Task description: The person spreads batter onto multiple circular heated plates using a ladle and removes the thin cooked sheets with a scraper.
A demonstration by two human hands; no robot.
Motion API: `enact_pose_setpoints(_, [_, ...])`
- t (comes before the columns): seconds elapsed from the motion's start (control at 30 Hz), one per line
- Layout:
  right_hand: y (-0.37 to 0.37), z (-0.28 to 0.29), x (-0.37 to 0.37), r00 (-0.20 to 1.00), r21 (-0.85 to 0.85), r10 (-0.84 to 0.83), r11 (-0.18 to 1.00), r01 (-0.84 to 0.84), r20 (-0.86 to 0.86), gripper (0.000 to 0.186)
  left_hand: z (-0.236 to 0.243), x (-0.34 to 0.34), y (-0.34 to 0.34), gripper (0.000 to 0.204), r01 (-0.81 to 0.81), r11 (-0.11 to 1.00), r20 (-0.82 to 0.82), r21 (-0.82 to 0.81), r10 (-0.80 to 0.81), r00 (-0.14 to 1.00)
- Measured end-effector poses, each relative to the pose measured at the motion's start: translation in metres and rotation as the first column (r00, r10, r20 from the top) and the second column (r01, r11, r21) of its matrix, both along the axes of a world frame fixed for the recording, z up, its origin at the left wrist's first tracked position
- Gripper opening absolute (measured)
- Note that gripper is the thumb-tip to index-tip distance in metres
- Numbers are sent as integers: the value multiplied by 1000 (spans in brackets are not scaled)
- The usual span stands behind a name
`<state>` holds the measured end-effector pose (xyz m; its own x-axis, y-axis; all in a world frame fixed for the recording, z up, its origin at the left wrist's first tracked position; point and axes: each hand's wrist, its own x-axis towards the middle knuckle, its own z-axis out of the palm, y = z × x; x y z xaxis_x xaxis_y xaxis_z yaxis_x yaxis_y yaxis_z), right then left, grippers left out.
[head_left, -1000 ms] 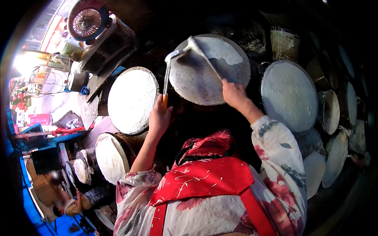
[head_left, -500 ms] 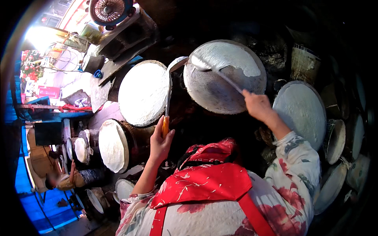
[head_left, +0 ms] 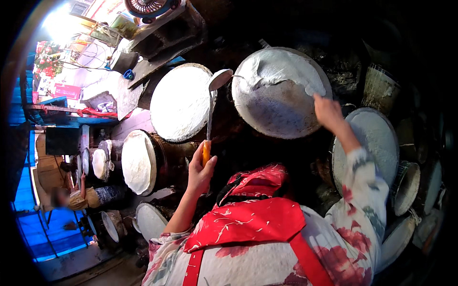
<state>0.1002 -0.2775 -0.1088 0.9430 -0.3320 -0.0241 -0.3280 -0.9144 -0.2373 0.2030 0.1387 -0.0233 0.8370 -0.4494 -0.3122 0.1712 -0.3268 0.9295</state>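
Note:
My left hand (head_left: 200, 169) is closed round the orange handle of a ladle (head_left: 210, 112). The ladle's bowl is raised between two round griddles. Right of it, a round griddle (head_left: 276, 117) has white batter (head_left: 293, 66) over its far part, with a ragged, folded edge; the near part is bare grey. My right hand (head_left: 330, 114) is at this griddle's right rim, fingers closed at the end of the batter. What they hold is hard to make out against the white. Left of the ladle, another griddle is covered with a white layer (head_left: 181, 102).
Another white-topped round griddle (head_left: 369, 143) stands beside my right forearm, near a bucket (head_left: 380, 86). To the left is a drum-like stand with a pale round sheet (head_left: 138, 162). A fan (head_left: 148, 7) and a dark slab stand far left. Another person (head_left: 90, 195) is at the left.
My right hand has moved right and slightly away, to the griddle's rim; the stick-like tool it held no longer shows clearly. Batter has a new fold. My left hand keeps the ladle, its bowl turned.

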Motion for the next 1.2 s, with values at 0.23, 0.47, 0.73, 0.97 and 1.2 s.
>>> enact_pose_setpoints(0.23, [15,3,11,956,94,293,951,-295,34,14,9,-3,-15,55,9,1000,-74,-18,-10,997])
enact_pose_setpoints(0.47, [67,32,-120,970,56,234,972,-230,-64,38,-4,-13,0,53,131,991,-109,23,-128,986])
enact_pose_setpoints(0.73, [162,-1,-236,970,202,-203,964,174,134,33,-15,-47,48,57,486,873,78,35,-488,870])
enact_pose_setpoints(0.97, [257,-22,-67,920,540,-359,811,223,158,21,8,-18,24,52,385,922,102,-53,-378,920])
enact_pose_setpoints(1.2, [261,-31,-116,728,949,-679,161,271,-93,24,17,0,36,48,367,926,-10,-90,-369,929])
